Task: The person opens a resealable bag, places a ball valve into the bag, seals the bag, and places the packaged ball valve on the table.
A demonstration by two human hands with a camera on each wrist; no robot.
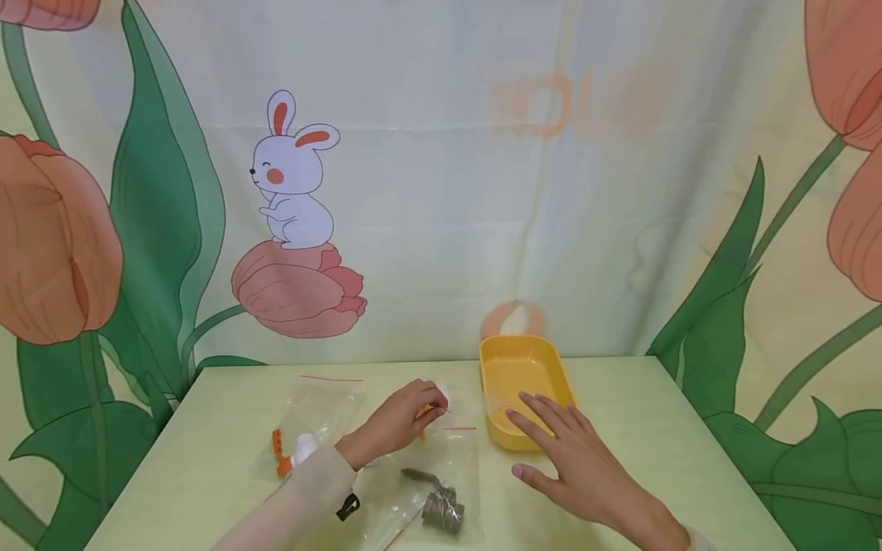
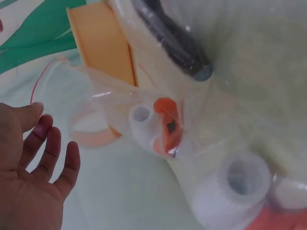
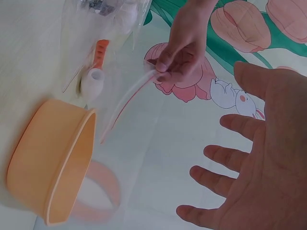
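Observation:
My left hand [image 1: 403, 419] pinches the red-lined top edge of a clear zip bag [image 2: 103, 93] between thumb and index finger, the other fingers loosely bent. Inside that bag show a hollow white cylinder [image 2: 141, 120] and an orange part [image 2: 168, 127]. The right hand [image 1: 586, 471] is held with fingers spread and nothing in them, overlapping the near right side of a yellow tray [image 1: 494, 436] in the head view. From the right wrist, its palm [image 3: 273, 148] appears apart from the tray and the bag.
Left of my left forearm lies another clear bag [image 1: 320, 398] with a white and orange item [image 1: 284, 463]. A third bag [image 1: 393, 505], nearer me, contains a dark grey item [image 1: 444, 511]. Behind the table hangs a printed curtain [image 1: 427, 229] with tulips and a rabbit.

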